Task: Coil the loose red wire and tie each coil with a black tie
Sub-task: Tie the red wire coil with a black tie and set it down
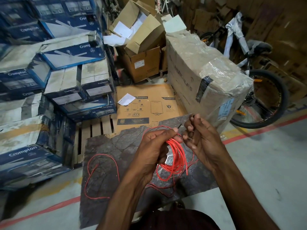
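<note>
Beneath the fingers, a dark mottled sheet (116, 146), with loose red wire (103, 165) trailing across it, well left of the fingers. Above it, left hand (154, 146) curled around a red wire coil (176, 156), thumb clamping the top, loops hanging below the fingertips. Just beside these, right hand (202, 140), fingers bent, pinching a thin black tie (180, 125) near the coil's top.

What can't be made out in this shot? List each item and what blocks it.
- Head view: top of the red coil, covered by fingers of the left hand.
- Head view: most of the black tie, thin and covered by the right hand; whether it circles the coil cannot be told.
- Head view: how the loose red wire reaches the coil, hidden under the left forearm.
</note>
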Demonstrator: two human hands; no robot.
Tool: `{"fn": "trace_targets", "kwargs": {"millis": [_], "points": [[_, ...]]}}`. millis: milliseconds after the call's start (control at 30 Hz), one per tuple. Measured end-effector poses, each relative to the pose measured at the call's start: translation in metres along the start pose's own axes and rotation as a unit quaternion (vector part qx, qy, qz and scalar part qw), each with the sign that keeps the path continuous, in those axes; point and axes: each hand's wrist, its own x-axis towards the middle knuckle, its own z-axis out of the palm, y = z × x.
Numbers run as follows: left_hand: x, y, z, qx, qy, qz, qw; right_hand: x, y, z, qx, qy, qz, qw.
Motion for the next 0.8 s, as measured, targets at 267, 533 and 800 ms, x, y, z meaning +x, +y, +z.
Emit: {"fn": "trace_targets", "kwargs": {"millis": [267,533,800], "points": [[-0.001,-0.004,-0.007,0.006,0.009,0.010,1.000,0.003,-0.001,0.012,0.053,-0.022,0.014,0.998],[-0.002,0.003,-0.013,-0.060,0.026,0.000,0.998,0.006,-0.005,0.016,0.066,0.030,0.006,0.997],[0.000,0.003,-0.015,-0.366,0.026,-0.060,0.928,0.002,-0.014,0.027,0.152,0.038,0.057,0.986]]}}
